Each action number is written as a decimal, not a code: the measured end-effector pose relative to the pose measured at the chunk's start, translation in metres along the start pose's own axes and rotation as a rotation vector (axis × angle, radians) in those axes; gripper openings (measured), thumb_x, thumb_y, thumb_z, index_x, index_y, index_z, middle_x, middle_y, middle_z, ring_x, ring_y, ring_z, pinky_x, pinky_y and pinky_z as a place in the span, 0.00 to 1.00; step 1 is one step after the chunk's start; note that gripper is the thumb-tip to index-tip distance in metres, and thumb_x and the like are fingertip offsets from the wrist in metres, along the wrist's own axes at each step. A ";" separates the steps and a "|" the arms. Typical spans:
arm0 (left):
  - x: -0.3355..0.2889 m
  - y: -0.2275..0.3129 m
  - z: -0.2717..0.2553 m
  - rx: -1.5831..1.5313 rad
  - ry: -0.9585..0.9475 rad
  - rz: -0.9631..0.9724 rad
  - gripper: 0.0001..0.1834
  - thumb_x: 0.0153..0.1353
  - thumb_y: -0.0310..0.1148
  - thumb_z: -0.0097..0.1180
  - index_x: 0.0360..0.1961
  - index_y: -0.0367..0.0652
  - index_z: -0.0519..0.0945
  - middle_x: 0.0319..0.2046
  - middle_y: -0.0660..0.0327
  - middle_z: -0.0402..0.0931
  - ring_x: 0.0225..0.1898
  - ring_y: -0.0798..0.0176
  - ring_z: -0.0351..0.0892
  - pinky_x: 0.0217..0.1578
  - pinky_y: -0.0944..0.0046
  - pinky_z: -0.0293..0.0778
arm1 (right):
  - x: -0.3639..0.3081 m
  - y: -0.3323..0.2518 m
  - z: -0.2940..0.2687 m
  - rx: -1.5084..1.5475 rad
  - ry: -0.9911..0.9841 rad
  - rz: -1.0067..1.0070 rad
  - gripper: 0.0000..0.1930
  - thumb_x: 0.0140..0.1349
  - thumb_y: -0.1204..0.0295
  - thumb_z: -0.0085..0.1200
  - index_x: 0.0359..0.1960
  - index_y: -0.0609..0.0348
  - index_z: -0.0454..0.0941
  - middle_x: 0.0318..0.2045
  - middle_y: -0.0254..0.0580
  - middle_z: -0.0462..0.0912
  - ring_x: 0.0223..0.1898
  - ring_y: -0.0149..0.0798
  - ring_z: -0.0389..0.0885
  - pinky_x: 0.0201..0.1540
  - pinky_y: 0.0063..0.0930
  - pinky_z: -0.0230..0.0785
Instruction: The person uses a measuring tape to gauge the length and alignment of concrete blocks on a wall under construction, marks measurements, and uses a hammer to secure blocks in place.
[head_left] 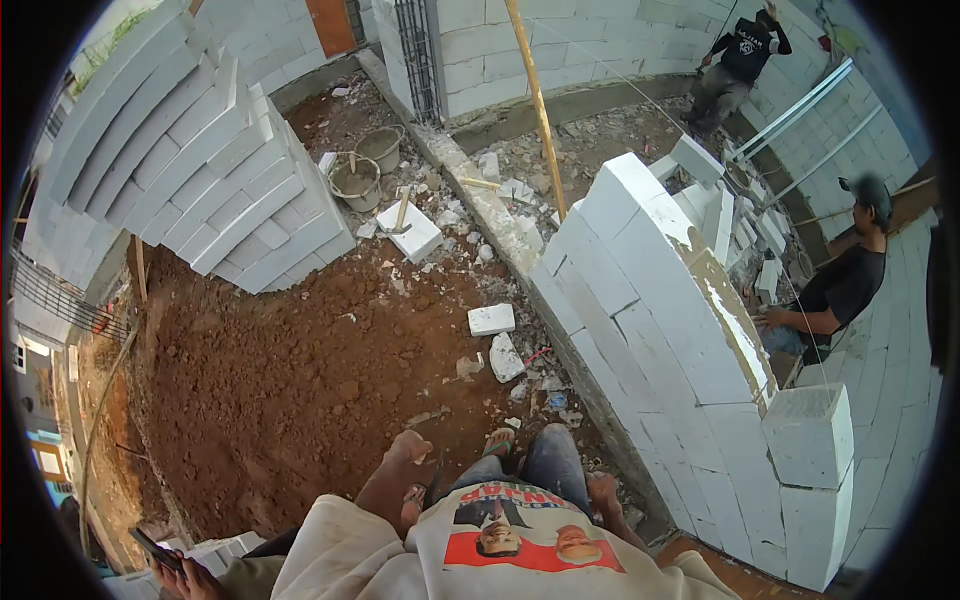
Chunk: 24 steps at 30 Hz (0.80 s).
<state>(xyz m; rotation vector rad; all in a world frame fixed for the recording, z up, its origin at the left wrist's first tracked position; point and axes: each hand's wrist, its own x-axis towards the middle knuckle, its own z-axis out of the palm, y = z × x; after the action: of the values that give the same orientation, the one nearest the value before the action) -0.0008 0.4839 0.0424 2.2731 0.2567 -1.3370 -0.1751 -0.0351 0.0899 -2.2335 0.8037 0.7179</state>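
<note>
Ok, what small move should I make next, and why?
Perhaps reach your left hand down and shift the broken white block aside: it lies ahead of your sandaled foot, beside scattered rubble, so it might trip you.

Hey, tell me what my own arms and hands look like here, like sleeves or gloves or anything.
Your left hand and right hand look bare, with no gloves visible. The left sleeve is loose, plain and off-white, ending well short of the hand. It belongs to a pale shirt with a colourful front print. Finer details like rings are too small to tell.
</note>
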 end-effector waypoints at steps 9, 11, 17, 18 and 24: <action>0.033 -0.067 -0.006 -0.090 0.411 -0.043 0.26 0.63 0.49 0.49 0.33 0.36 0.88 0.36 0.44 0.87 0.43 0.43 0.87 0.50 0.50 0.79 | 0.188 -0.160 -0.016 -0.711 -0.527 -0.730 0.21 0.61 0.55 0.52 0.37 0.63 0.87 0.37 0.61 0.88 0.43 0.59 0.88 0.46 0.48 0.79; 0.034 -0.062 -0.006 -0.745 0.299 -0.245 0.22 0.63 0.45 0.52 0.31 0.37 0.88 0.29 0.48 0.87 0.36 0.50 0.88 0.45 0.54 0.80 | 0.218 -0.199 -0.010 -0.815 -0.575 -0.681 0.21 0.61 0.56 0.52 0.37 0.62 0.88 0.37 0.59 0.88 0.43 0.58 0.88 0.47 0.48 0.79; 0.054 -0.036 -0.201 -0.968 0.828 -0.103 0.15 0.64 0.28 0.59 0.51 0.32 0.83 0.34 0.63 0.85 0.33 0.67 0.82 0.37 0.64 0.78 | 0.308 -0.360 0.041 -0.764 -0.580 -0.280 0.15 0.59 0.62 0.55 0.34 0.59 0.89 0.38 0.55 0.89 0.42 0.55 0.88 0.46 0.47 0.81; 0.054 -0.037 -0.271 -1.102 0.745 -0.188 0.25 0.68 0.29 0.60 0.63 0.29 0.75 0.51 0.54 0.82 0.47 0.59 0.84 0.49 0.60 0.79 | 0.327 -0.391 0.051 -0.741 -0.476 -0.343 0.13 0.58 0.63 0.57 0.33 0.59 0.88 0.37 0.55 0.89 0.41 0.55 0.88 0.45 0.47 0.81; 0.093 -0.030 -0.711 0.446 1.614 0.010 0.31 0.70 0.34 0.62 0.73 0.50 0.70 0.75 0.55 0.61 0.77 0.49 0.56 0.74 0.43 0.59 | 0.521 -0.585 0.131 -0.637 -0.453 -0.417 0.18 0.55 0.66 0.58 0.45 0.63 0.83 0.46 0.63 0.85 0.51 0.60 0.84 0.55 0.48 0.77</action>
<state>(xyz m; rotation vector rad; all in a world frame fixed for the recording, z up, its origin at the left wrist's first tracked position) 0.5813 0.8556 0.2392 3.1379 0.4489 0.8231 0.5449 0.2318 -0.1153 -2.4985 -0.1452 1.3275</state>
